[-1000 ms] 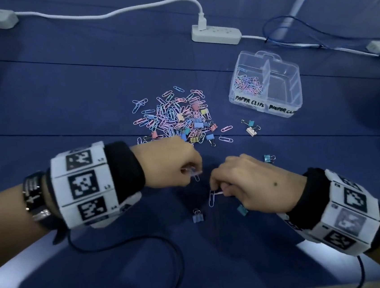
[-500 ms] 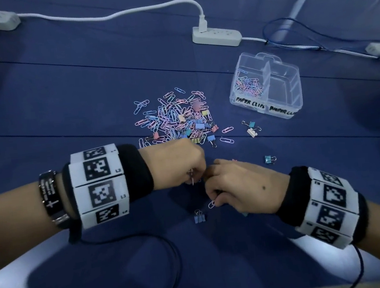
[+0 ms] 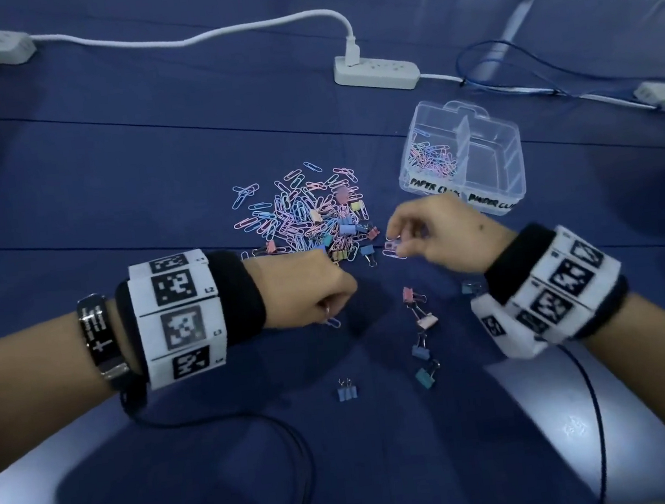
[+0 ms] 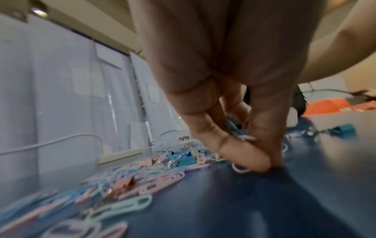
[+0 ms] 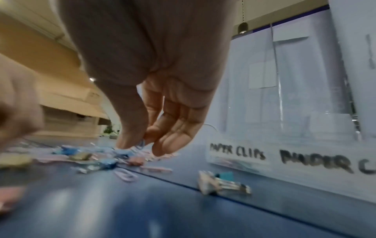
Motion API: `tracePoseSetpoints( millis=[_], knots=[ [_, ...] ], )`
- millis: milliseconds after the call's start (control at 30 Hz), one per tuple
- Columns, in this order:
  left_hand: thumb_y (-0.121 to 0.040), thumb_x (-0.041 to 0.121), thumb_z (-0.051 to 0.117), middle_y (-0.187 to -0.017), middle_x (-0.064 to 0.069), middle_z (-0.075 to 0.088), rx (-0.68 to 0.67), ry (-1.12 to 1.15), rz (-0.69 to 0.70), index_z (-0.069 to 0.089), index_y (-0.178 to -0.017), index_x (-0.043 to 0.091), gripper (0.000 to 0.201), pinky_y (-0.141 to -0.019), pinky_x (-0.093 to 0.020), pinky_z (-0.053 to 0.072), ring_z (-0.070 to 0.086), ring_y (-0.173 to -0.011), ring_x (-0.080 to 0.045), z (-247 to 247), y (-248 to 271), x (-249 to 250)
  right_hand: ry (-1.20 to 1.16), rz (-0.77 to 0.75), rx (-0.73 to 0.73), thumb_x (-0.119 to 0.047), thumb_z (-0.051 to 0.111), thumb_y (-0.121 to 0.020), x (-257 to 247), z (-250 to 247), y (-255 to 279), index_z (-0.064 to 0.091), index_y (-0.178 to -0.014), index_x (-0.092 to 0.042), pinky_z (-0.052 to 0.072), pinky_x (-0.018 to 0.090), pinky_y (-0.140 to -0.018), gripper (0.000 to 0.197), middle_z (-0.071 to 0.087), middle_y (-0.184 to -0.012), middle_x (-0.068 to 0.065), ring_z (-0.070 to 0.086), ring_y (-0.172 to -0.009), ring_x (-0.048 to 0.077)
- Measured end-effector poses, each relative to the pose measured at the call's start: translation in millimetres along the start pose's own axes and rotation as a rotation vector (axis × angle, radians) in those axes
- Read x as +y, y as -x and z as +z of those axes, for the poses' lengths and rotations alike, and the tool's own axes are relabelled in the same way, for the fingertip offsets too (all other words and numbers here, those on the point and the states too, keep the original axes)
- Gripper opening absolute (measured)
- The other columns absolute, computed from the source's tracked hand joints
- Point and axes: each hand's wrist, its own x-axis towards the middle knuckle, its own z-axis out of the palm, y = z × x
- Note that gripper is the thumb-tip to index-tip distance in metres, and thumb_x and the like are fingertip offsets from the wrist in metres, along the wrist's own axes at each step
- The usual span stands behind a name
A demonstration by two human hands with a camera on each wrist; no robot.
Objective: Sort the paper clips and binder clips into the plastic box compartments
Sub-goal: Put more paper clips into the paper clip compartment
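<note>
A pile of pastel paper clips and small binder clips [image 3: 306,217] lies mid-table. The clear plastic box [image 3: 495,177] stands to its right; its left compartment, marked PAPER CLIPS, holds several paper clips [image 3: 432,159], and the right one looks bare. My left hand [image 3: 329,313] sits just below the pile with fingers curled, pinching a pink paper clip [image 4: 241,169] against the cloth. My right hand [image 3: 393,243] hovers at the pile's right edge, thumb and forefinger pinching a blue paper clip [image 5: 140,145]. The box [image 5: 284,128] is close on its right.
Several loose binder clips [image 3: 422,320] lie between my wrists, one more [image 3: 347,392] nearer me. A white power strip [image 3: 375,72] and its cable run along the back, thin blue wires at back right. A black cord [image 3: 258,415] trails from my left wrist.
My right hand has left the left hand and moved up and right to the pile's edge beside the box, uncovering binder clips below it. The left hand has barely shifted.
</note>
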Motion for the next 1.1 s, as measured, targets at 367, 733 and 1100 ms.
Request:
tracePoseSetpoints(
  millis=[367,733,1100],
  knots=[
    [-0.082,0.003,0.059,-0.065,0.001,0.059,0.136,0.569,-0.272,0.046,-0.067,0.019,0.025,-0.049,-0.017,0.045,0.053,-0.042,-0.007,-11.2,4.8,-20.3,0.192,-0.053,-0.061,-0.002,0.062,-0.077,3.6,2.9,-15.9,0.064,-0.082,-0.003,0.046,0.023,-0.067,0.005,0.053,-0.072,-0.002,0.049,-0.063,0.011],
    [-0.093,0.000,0.032,-0.068,-0.002,0.045,0.125,0.910,-0.411,0.054,-0.078,0.004,0.027,-0.037,-0.016,0.043,0.044,-0.046,-0.009,-17.3,-6.1,-12.9,0.353,-0.115,-0.066,0.001,0.046,-0.076,0.2,9.3,-5.9,0.051,-0.081,-0.008,0.041,0.035,-0.070,0.012,0.062,-0.088,0.014,0.054,-0.080,0.031],
    [-0.092,0.021,0.032,-0.049,-0.002,0.041,0.084,1.102,-0.426,0.036,-0.053,0.013,0.040,-0.034,-0.011,0.023,0.032,-0.032,-0.009,-21.1,-10.2,-7.1,-0.022,-0.009,0.108,0.005,0.049,-0.077,6.6,-0.7,-0.3,0.066,-0.082,-0.004,0.035,0.007,-0.059,0.020,0.050,-0.069,-0.006,0.045,-0.060,0.002]
  ],
)
